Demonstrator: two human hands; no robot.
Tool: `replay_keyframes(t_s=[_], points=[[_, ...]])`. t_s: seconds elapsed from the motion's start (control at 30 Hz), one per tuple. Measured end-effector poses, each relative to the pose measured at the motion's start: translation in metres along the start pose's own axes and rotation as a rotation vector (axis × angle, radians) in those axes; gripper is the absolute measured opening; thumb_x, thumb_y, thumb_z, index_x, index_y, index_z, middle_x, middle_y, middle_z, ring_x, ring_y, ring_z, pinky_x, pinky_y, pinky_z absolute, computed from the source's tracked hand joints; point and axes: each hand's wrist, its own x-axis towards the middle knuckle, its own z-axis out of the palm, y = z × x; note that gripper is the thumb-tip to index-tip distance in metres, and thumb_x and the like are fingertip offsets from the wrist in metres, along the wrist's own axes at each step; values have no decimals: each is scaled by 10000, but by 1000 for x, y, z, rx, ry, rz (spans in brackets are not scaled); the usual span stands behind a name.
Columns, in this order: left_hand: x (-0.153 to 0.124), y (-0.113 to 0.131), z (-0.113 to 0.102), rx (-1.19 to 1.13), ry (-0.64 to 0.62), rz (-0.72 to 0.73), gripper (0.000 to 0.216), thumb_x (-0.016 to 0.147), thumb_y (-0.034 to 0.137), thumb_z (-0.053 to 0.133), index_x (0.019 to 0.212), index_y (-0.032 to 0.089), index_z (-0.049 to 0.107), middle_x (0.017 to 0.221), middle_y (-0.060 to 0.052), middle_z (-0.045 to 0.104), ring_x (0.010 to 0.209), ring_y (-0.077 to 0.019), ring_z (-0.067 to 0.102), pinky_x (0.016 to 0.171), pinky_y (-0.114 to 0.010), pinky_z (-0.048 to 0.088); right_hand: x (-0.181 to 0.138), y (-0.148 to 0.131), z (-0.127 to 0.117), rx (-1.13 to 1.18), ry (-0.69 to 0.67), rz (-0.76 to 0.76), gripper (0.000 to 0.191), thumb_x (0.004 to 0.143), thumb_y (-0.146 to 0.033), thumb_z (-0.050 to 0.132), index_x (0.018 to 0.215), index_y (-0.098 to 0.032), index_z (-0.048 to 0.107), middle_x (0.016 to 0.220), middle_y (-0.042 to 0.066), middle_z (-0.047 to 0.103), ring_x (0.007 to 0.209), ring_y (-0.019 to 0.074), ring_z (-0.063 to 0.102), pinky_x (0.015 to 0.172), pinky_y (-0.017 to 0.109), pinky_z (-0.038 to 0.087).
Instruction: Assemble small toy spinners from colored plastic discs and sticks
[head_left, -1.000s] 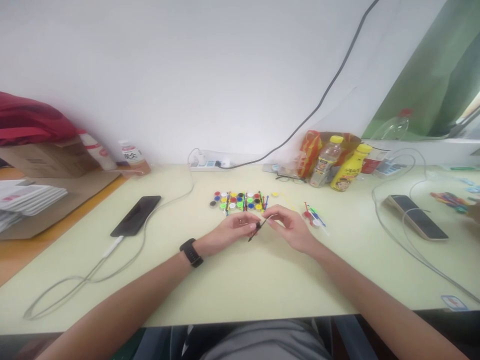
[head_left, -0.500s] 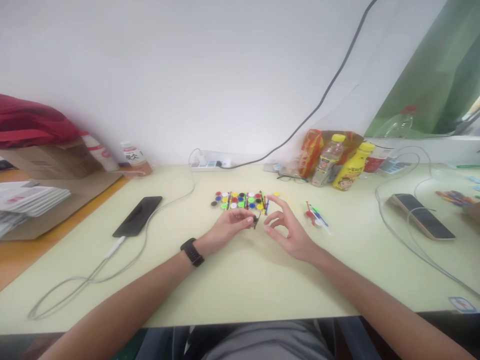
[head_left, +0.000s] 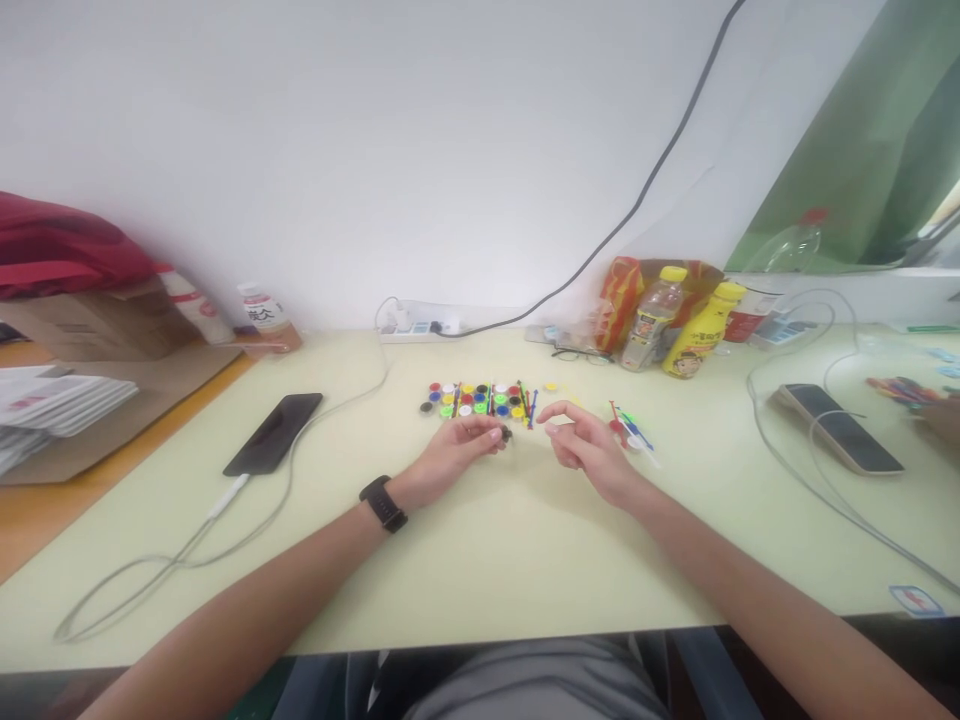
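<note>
My left hand [head_left: 463, 446], with a black watch on its wrist, pinches a small black plastic piece [head_left: 506, 434] between thumb and fingertips. Its exact kind is too small to make out. To the right, my right hand [head_left: 592, 452] hovers apart from it, index finger stretched out and the others curled, with nothing visible in it. Just beyond both hands lie coloured round discs [head_left: 481, 408] in rows, with thin coloured sticks [head_left: 533, 408] between and beside them. More loose sticks [head_left: 637, 432] and a red disc [head_left: 616, 427] lie beside my right hand.
A phone [head_left: 274, 434] on a white cable lies left. Along the wall stand a power strip [head_left: 416, 322], a clear bottle [head_left: 651, 322] and a yellow bottle [head_left: 701, 332], near eyeglasses [head_left: 581, 354]. A dark-topped device [head_left: 844, 428] sits right, among cables.
My right hand has drawn back to the right, away from the black piece, and its fingers have curled in more. My left hand keeps its pinch nearly in place.
</note>
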Motion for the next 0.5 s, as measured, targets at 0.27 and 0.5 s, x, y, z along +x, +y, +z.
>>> replay_keyframes(t_s=[0.27, 0.5], points=[[1, 0, -2, -50, 26, -19, 280, 852, 362, 827, 1031, 156, 762, 881, -49, 699, 865, -155, 634, 892, -315, 477, 6, 16, -9, -549, 63, -73, 227, 962, -448, 563, 937, -227, 605, 555, -81, 390, 516, 126, 361, 536, 268, 261], [0, 7, 1, -103, 14, -38, 251, 890, 392, 785, 919, 146, 740, 875, -42, 648, 860, -145, 595, 872, -286, 473, 12, 37, -33, -1143, 175, -165, 187, 938, -317, 562, 1089, -236, 638, 1044, 59, 661, 973, 229, 638, 760, 326, 448]])
